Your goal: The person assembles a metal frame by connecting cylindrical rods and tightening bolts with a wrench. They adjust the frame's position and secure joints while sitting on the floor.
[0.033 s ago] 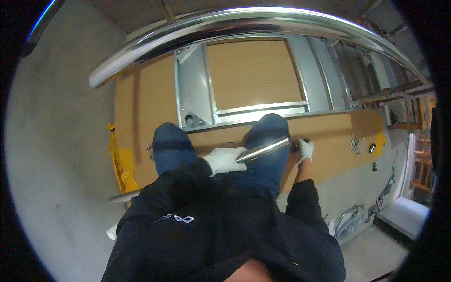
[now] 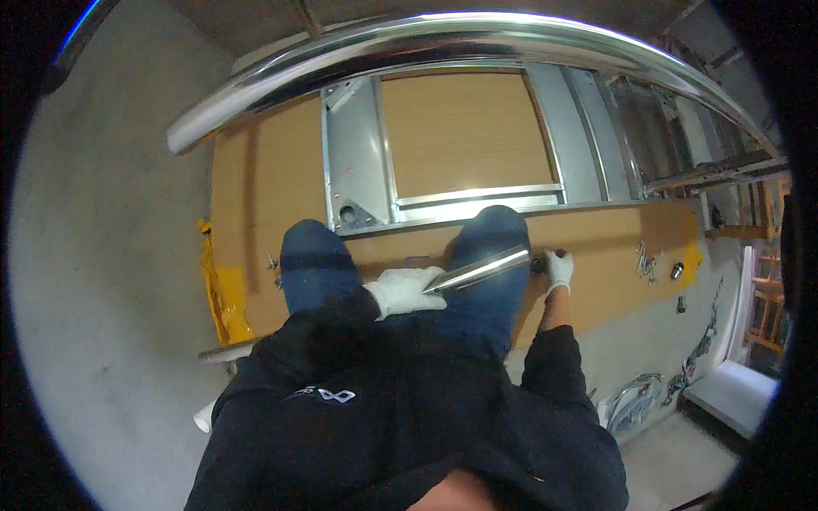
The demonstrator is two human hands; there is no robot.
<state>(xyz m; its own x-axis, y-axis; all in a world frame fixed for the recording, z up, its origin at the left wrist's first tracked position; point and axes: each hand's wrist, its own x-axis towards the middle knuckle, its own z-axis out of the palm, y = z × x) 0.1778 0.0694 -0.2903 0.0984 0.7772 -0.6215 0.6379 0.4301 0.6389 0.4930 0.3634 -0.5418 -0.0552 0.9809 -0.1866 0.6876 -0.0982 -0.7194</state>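
My left hand [image 2: 400,292], in a white glove, is closed around a short shiny metal tube [image 2: 481,271] that slants across my right thigh. Beside my right knee, my gloved right hand [image 2: 559,270] is low over the cardboard [image 2: 596,294]. Its fingers are bent together around a small dark piece at their tips, too small to name. More small dark parts [image 2: 538,266] lie between that hand and the knee. In front of my knees a silvery sheet-metal frame [image 2: 477,203] lies flat on the cardboard.
A long polished tube [image 2: 409,43] arches across the far side. Loose screws [image 2: 645,260] and a small shiny fitting [image 2: 676,271] lie to the right. Yellow tape [image 2: 223,298] edges the cardboard at left. Coiled cable [image 2: 635,404] and a dark rack [image 2: 716,175] are farther right.
The view has shifted very slightly. My left hand keeps its grip on the tube, and my right hand stays nearly in place, its fingertips drawn slightly closer around the small dark piece.
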